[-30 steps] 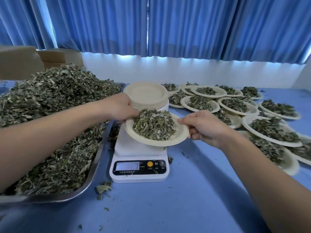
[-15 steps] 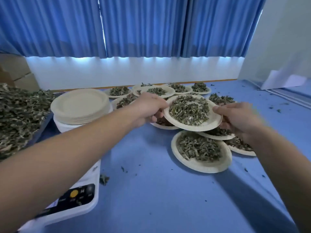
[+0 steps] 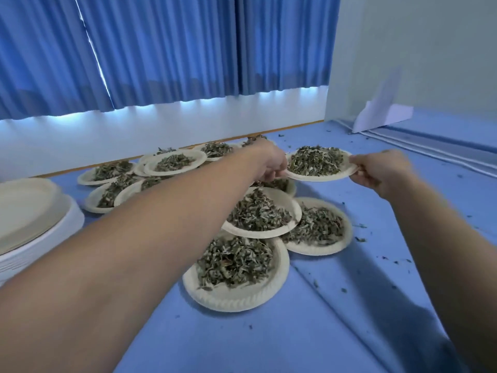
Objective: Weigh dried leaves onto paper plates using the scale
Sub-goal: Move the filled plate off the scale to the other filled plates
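Pleated blue fabric curtains (image 3: 166,49) hang well beyond your fingers, above a white wall. The worktop (image 3: 322,332), draped in blue cloth, runs from under your forearms out past both hands.

To the near left of your left fingers (image 3: 274,175), a stack of empty round cream paper plates (image 3: 24,208) sits on a white tub. Between that stack and your fingers spreads a cluster of filled paper plates (image 3: 236,302), rims overlapping, each heaped with chopped green leaves. Three of them lie just below and nearer to you than your left fingers.

Between your hands is the round cream paper plate (image 3: 320,177) with its mound of dried green-grey leaves (image 3: 316,160), held level at the far right edge of the cluster. Your left hand (image 3: 269,160) pinches its left rim with fingers curled. Your right hand (image 3: 379,170) grips the right rim, thumb on top and right fingers (image 3: 360,179) tucked beneath. Whether the plate touches the one under its left edge cannot be told.

Loose leaf crumbs (image 3: 360,239) dot the cloth to the near right of your right fingers.
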`<state>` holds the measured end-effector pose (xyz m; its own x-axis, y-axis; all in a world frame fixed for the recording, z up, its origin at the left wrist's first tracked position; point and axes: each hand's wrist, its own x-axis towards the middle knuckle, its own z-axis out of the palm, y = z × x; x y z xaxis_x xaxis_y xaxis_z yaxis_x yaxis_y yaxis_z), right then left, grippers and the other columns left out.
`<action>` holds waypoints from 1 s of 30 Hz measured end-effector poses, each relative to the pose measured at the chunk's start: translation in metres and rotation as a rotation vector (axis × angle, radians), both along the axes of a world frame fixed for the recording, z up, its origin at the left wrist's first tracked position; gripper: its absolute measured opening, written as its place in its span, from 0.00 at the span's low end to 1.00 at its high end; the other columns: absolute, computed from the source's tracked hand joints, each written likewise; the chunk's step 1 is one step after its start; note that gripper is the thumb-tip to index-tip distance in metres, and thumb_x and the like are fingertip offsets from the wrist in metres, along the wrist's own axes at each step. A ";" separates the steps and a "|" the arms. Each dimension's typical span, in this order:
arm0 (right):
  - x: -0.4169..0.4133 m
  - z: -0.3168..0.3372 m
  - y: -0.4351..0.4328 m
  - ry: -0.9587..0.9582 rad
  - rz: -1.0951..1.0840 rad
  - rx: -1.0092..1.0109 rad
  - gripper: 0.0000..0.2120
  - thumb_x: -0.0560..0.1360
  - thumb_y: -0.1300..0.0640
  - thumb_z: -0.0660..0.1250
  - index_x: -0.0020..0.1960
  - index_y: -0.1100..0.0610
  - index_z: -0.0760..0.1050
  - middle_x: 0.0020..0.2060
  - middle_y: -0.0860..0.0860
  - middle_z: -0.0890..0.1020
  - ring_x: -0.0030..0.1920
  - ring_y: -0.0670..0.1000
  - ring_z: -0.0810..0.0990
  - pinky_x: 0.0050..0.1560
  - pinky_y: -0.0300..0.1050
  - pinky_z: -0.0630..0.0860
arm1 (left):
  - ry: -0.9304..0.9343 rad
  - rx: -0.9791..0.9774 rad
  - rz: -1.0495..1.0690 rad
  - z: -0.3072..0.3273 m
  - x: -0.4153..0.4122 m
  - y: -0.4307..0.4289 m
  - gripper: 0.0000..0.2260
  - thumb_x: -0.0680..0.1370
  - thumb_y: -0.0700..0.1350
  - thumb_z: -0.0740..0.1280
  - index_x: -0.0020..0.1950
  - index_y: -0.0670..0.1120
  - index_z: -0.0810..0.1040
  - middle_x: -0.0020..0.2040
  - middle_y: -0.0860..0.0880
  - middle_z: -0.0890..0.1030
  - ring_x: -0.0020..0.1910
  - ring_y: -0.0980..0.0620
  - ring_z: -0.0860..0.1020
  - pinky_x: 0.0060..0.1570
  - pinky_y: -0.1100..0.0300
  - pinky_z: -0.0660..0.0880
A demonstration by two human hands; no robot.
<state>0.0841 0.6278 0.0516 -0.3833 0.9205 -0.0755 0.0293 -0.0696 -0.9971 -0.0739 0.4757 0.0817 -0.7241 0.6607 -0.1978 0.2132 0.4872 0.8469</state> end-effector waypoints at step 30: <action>0.016 -0.025 0.000 -0.627 -0.024 0.557 0.14 0.77 0.55 0.71 0.41 0.67 0.78 0.34 0.61 0.80 0.36 0.57 0.75 0.38 0.50 0.76 | 0.062 0.023 -0.180 -0.018 0.046 0.031 0.09 0.82 0.33 0.61 0.59 0.31 0.77 0.51 0.38 0.79 0.47 0.45 0.82 0.43 0.54 0.84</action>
<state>0.1001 0.6278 0.0268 -0.4015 0.8937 0.2002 0.5943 0.4205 -0.6856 -0.0277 0.5066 0.0640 -0.6044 0.7843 -0.1399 0.3469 0.4171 0.8401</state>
